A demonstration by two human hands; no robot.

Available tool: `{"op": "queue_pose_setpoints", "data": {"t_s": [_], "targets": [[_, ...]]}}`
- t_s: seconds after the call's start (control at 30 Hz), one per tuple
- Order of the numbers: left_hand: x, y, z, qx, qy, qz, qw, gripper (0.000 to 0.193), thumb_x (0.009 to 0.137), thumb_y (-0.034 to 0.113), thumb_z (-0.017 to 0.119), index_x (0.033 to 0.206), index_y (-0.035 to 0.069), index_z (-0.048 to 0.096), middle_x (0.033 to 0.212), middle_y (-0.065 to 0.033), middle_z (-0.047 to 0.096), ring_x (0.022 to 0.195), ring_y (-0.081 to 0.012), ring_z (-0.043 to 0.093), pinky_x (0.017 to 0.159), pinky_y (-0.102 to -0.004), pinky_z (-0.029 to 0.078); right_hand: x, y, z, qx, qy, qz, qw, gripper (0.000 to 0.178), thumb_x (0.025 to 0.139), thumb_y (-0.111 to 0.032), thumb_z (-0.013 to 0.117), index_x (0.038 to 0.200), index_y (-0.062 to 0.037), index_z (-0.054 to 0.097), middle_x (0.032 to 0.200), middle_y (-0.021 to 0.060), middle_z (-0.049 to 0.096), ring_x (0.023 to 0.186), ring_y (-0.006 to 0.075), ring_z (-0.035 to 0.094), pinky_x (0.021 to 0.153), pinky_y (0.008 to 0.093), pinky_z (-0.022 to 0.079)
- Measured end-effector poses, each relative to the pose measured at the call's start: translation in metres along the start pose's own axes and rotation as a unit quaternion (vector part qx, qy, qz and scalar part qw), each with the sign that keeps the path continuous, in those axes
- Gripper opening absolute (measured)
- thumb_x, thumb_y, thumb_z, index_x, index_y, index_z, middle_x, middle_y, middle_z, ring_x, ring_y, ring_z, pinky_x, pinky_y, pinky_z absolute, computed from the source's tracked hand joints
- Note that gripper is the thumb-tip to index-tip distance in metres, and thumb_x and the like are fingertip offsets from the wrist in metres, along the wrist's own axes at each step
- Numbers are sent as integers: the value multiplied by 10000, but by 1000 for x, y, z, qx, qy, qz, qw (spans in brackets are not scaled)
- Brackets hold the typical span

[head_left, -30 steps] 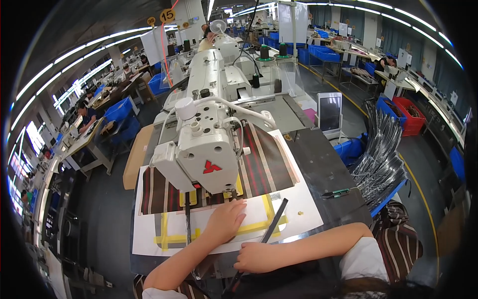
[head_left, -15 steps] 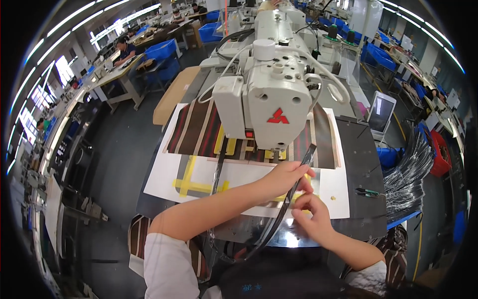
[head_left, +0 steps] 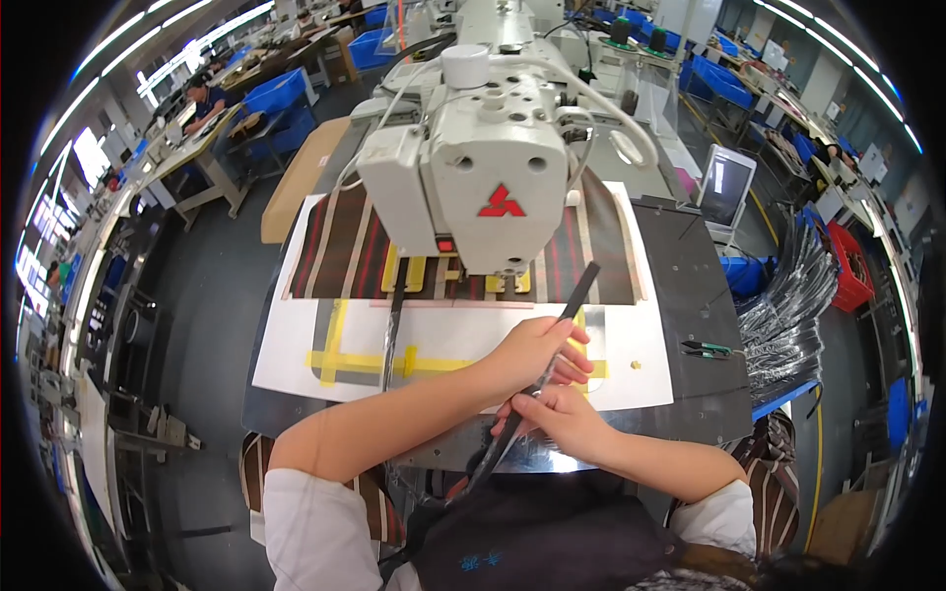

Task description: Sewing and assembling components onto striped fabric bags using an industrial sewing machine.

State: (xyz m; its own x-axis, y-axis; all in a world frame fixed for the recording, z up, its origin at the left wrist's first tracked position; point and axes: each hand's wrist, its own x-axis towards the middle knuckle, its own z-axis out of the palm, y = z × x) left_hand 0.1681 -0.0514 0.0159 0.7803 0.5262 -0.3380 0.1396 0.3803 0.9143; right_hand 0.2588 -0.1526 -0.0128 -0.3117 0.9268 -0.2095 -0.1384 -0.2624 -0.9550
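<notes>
A long black strap (head_left: 583,286), partly in shiny clear film, slants up past the front of a white industrial sewing machine (head_left: 498,163). My left hand (head_left: 529,355) is closed round it below its free end, which points up and right. Just beneath, my right hand (head_left: 564,420) pinches the same strap with thumb and fingers. From there it hangs toward my lap. Another length of film-wrapped black strap (head_left: 390,330) runs under the machine head at the left. Brown, red and cream striped fabric (head_left: 335,261) lies beneath the head on a white sheet (head_left: 286,366).
Yellow tape (head_left: 335,345) marks the sheet. Green-handled thread snips (head_left: 711,350) lie on the dark metal table (head_left: 690,286) at the right. Beyond them are a bundle of film-wrapped straps (head_left: 788,315), a small screen (head_left: 727,192) and a red crate (head_left: 849,266).
My right hand has moved left and closed on the strap below my left hand. The strap's free end looks matte now, where it was shiny before. The whole view has shifted slightly.
</notes>
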Motion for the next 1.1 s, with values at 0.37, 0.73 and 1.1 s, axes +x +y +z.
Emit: {"op": "queue_pose_setpoints", "data": {"t_s": [0.37,0.73,1.1], "targets": [[-27,-24,-15,40,-10,21,999,310,988,261,328,925,9,498,738,-86,590,676,-167,607,638,-267,472,47,-55,-64,-81,212,-133,965,332,915,-272,522,681,-38,544,581,-21,489,527,53,445,505,209,366],[-37,-31,-37,463,130,263,836,325,894,149,479,1209,68,472,1216,-139,497,988,-274,581,772,-334,510,102,-30,-106,-82,202,-5,976,261,863,-256,597,741,-25,607,611,17,575,500,85,539,470,222,432],[-7,-41,-59,697,141,306,633,376,753,51,551,1128,28,545,1208,-174,544,1065,-293,571,820,-356,497,138,-37,-86,-384,258,-90,882,190,758,-159,669,650,-13,614,529,77,606,507,203,611,551,324,495]]}}
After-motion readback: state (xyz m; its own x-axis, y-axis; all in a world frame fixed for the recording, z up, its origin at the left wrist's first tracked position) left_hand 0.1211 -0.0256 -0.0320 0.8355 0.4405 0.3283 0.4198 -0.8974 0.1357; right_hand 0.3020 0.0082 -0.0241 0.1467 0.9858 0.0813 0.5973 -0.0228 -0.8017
